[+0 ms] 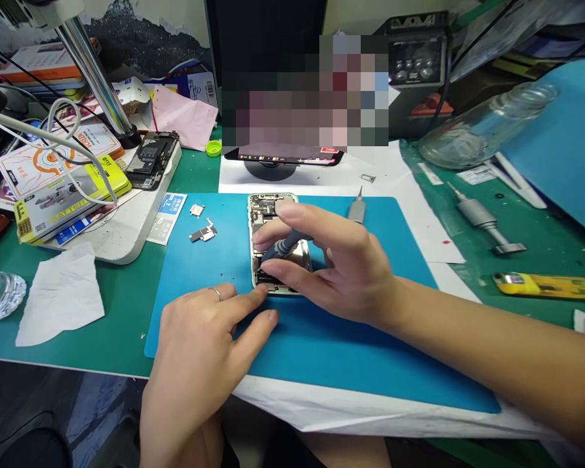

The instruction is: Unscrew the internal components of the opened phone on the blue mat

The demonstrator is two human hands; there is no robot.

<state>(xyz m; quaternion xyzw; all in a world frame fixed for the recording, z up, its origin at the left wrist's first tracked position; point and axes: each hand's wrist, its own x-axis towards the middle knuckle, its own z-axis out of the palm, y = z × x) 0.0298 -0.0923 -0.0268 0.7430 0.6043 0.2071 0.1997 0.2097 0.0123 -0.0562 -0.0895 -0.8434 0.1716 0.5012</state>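
Note:
An opened phone lies upright-on on the blue mat, its inner parts showing. My right hand is over it, fingers wrapped round a grey screwdriver whose tip points down at the phone's lower left part. At the phone's bottom edge rests the index fingertip of my left hand; its thumb is apart from the finger and it holds nothing. Two small metal pieces, a bracket and a smaller plate, lie left of the phone. Behind my right hand is another screwdriver.
Left are boxes, a white tray with another opened phone, and a paper piece. Right are a glass jar, a grey driver and a yellow cutter. A partly blurred screen device stands behind.

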